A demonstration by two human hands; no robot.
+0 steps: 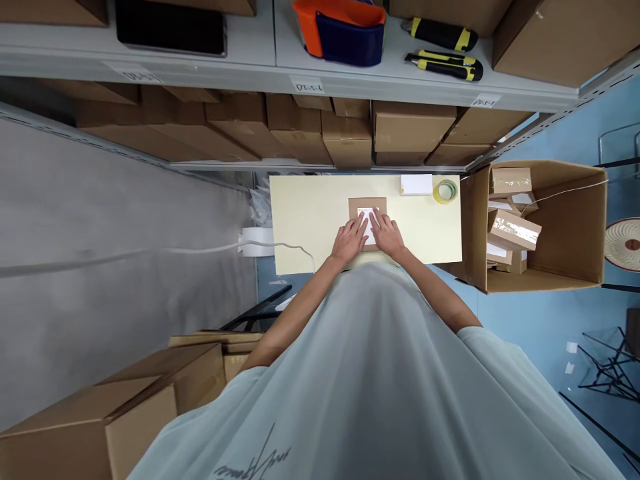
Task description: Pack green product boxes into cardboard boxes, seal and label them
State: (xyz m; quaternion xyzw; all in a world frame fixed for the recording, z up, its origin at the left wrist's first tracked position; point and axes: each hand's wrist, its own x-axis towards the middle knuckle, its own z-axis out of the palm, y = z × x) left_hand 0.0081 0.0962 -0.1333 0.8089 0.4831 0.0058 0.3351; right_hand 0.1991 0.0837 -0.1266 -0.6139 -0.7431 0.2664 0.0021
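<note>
A small flat cardboard box (367, 203) lies on the pale yellow tabletop (310, 213), close in front of my body. On its upper face sits a white label (369, 231) with some print on it. My left hand (351, 238) rests over the label's left side, fingers stretched out and touching it. From the other side, my right hand (386, 233) lays its spread fingers on the label's right part. Both hands press down from above and grip nothing. Parts of the label and box are hidden under the fingers.
A roll of tape (445, 191) and a white stack of labels (416, 185) lie at the table's back right. Right of the table stands a large open carton (570, 227) holding several small boxes. A shelf (350, 80) behind bears utility knives (445, 67) and an orange-blue tape dispenser (345, 33).
</note>
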